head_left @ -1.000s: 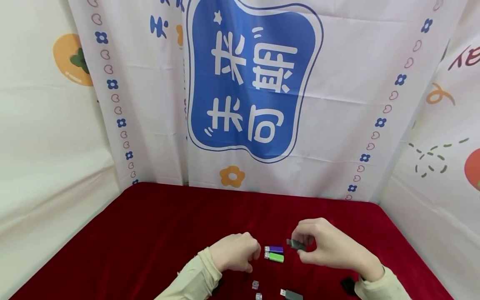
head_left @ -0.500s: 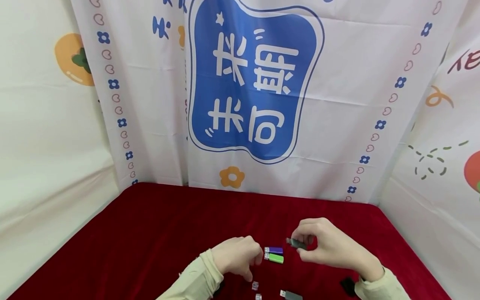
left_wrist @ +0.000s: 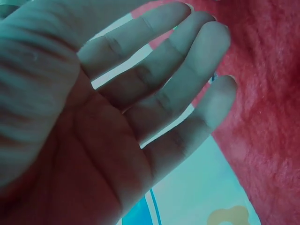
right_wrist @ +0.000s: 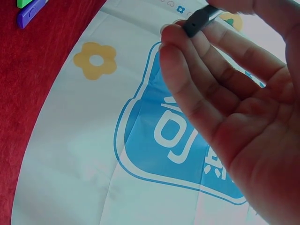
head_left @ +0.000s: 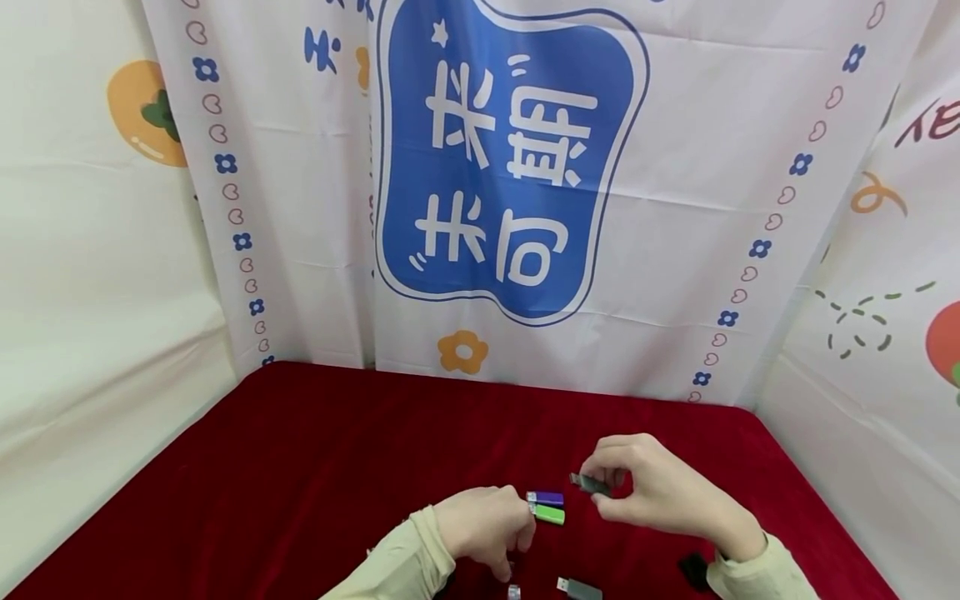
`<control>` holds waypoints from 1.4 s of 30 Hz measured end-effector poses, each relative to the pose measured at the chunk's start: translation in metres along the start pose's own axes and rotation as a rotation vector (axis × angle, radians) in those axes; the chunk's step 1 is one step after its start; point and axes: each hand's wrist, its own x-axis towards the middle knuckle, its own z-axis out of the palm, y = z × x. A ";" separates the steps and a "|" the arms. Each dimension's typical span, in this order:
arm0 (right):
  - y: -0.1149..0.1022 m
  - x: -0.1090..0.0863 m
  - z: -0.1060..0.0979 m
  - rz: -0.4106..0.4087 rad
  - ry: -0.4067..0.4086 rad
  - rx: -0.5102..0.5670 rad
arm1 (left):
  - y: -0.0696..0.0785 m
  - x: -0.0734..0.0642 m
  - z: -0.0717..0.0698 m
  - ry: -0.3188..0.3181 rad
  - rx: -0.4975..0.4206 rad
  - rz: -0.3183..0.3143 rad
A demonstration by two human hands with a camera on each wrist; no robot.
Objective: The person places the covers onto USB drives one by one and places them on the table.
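My right hand (head_left: 648,492) pinches a dark grey USB drive (head_left: 594,485) between thumb and fingers above the cloth, its metal connector bare and pointing left. The same drive (right_wrist: 199,21) shows at the fingertips in the right wrist view. Lower down and to the left, my left hand (head_left: 483,525) hovers fingers-down over a small clear cap, which its fingertips mostly hide. Its fingers (left_wrist: 197,61) look loosely bent in the left wrist view, the thumb tip out of frame. Another clear cap (head_left: 513,592) lies just in front of that hand.
A purple USB drive (head_left: 550,498) and a green one (head_left: 551,514), both with clear caps on, lie side by side between the hands. A second grey USB drive (head_left: 580,588) lies uncapped at the front. A black object (head_left: 693,571) sits by the right sleeve. Printed curtains surround the red cloth (head_left: 360,450).
My left hand has moved right and toward the front, its fingertips now over the nearer-to-hand clear cap that showed before. The right hand has stayed nearly still with the grey USB drive.
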 end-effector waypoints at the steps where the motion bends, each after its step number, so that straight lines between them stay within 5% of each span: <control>1: 0.000 0.000 0.000 0.001 -0.001 0.001 | 0.000 0.000 0.001 0.004 0.007 0.007; 42: 0.002 -0.002 -0.001 0.025 0.005 -0.021 | 0.004 0.003 0.010 -0.018 0.058 0.020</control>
